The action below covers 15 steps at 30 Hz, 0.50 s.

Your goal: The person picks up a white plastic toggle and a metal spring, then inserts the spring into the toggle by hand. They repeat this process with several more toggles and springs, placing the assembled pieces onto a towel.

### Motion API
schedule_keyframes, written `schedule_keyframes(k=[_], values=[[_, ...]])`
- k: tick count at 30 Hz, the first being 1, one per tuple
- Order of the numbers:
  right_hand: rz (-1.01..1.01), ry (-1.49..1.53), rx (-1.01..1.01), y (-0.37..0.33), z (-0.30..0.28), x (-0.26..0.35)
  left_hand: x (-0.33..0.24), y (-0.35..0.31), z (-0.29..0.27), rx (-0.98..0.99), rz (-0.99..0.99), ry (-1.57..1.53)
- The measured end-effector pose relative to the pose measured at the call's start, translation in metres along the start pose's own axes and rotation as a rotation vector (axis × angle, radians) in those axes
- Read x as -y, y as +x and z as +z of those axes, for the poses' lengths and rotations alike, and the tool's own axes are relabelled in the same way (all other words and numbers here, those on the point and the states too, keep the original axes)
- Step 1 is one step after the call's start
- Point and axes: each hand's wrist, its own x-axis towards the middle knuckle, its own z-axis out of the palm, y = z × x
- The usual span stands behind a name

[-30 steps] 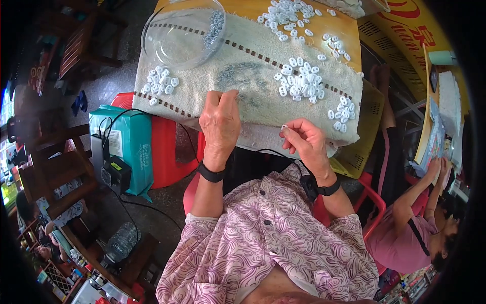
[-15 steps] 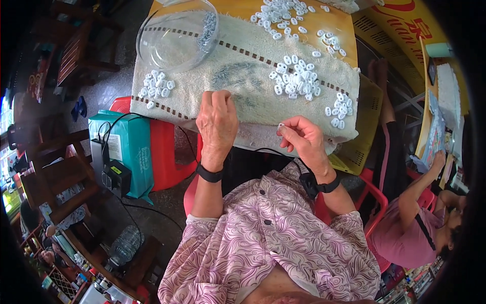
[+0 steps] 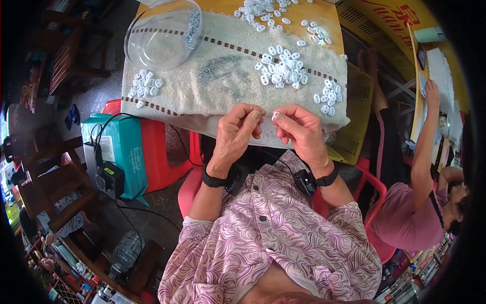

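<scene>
My left hand (image 3: 237, 130) is closed in a pinch just off the table's near edge; what its fingertips hold is too small to make out. Facing it closely, my right hand (image 3: 299, 131) grips a small white plastic piece (image 3: 275, 116) between thumb and forefinger. Beyond them, thin grey metal pins (image 3: 218, 68) lie scattered on a cream towel (image 3: 238, 55). A heap of white oval two-holed pieces (image 3: 283, 70) sits at centre right. Smaller groups of white pieces lie at the left (image 3: 146, 84) and right (image 3: 330, 96) of the towel.
A transparent round bowl (image 3: 161, 68) at the far left holds more pins along its side. More white pieces (image 3: 263, 11) cover the wooden tabletop at the back. A teal bag (image 3: 136, 164) and red stool (image 3: 159, 152) stand left. On the right, a person (image 3: 405, 218) reaches toward another table.
My left hand has come back from the towel's pins and moved right, beside my right hand. The right hand keeps its white piece. The person at the right has stretched an arm farther out.
</scene>
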Motion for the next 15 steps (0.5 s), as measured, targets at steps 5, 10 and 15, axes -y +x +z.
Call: schedule_keyframes(k=[5,10,15], values=[[-0.054,-0.047,0.001,-0.0036,0.0019,-0.0016,-0.0007,-0.0047,0.0058,0.065,-0.086,-0.152],[-0.092,-0.11,-0.005,-0.0065,0.0063,-0.0007,-0.0001,-0.0089,0.0059,0.075,-0.101,-0.167],[-0.086,-0.118,0.015,-0.0081,0.0056,-0.0003,-0.001,-0.0106,0.0061,0.089,-0.079,-0.16]])
